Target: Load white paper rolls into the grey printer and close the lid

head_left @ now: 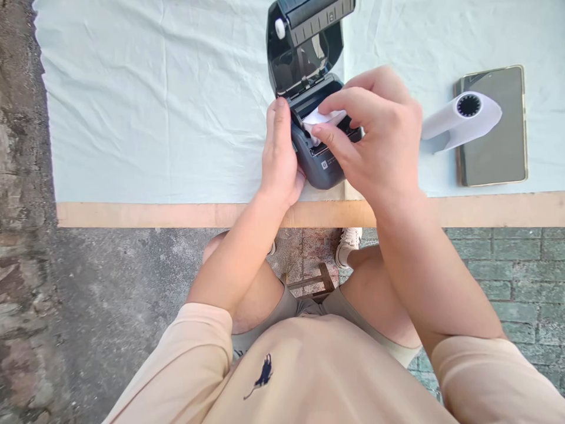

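Note:
A small dark thermal printer (pixel 324 171) is on the cloth near the table's front edge, its lid (pixel 304 62) swung up and back. My left hand (pixel 281 153) grips the printer's left side, thumb along the rim. My right hand (pixel 382 123) reaches into the paper bay from the right. Its thumb and index finger are closed on a white paper roll (pixel 314 119), which lies in the bay partly hidden by those fingers. To the right, another white paper roll (pixel 445 118) with a black toothed core lies partly unrolled, its loose end over a phone.
A phone (pixel 494 141) in a clear-edged case lies on the right. Pale blue cloth (pixel 132 106) covers the table, with a bare wooden strip (pixel 154 215) along the front edge. Below are my knees, a wooden stool part (pixel 325 277) and the paved floor.

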The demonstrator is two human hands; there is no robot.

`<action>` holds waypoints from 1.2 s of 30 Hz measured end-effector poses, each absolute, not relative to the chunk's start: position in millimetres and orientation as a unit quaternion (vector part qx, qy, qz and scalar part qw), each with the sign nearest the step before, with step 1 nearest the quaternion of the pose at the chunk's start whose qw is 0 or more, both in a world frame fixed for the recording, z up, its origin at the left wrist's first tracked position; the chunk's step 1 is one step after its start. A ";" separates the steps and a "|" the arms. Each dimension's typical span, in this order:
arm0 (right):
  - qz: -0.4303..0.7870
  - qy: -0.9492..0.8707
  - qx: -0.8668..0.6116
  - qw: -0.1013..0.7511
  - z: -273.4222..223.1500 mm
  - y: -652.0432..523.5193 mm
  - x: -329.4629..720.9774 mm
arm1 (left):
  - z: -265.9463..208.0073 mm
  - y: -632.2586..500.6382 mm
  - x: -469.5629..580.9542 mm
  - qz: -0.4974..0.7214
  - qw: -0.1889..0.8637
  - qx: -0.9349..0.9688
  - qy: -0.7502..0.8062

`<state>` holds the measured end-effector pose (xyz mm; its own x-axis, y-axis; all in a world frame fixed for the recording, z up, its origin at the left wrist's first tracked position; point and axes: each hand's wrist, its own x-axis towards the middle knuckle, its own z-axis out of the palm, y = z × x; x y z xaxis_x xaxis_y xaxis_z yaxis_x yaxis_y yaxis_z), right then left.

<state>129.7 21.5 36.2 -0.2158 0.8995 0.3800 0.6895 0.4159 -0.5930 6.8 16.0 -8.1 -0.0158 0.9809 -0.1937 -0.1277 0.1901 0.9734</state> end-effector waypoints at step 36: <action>0.089 -0.844 -0.460 0.262 55.3 19.2 139.3 | 8.7 16.7 3.9 0.595 0.702 0.236 0.311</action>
<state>139.3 19.2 55.3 -0.4398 0.8226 0.3605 0.7295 0.5613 -0.3909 3.9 16.7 8.7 0.0984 0.9830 -0.1548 -0.6893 0.1795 0.7018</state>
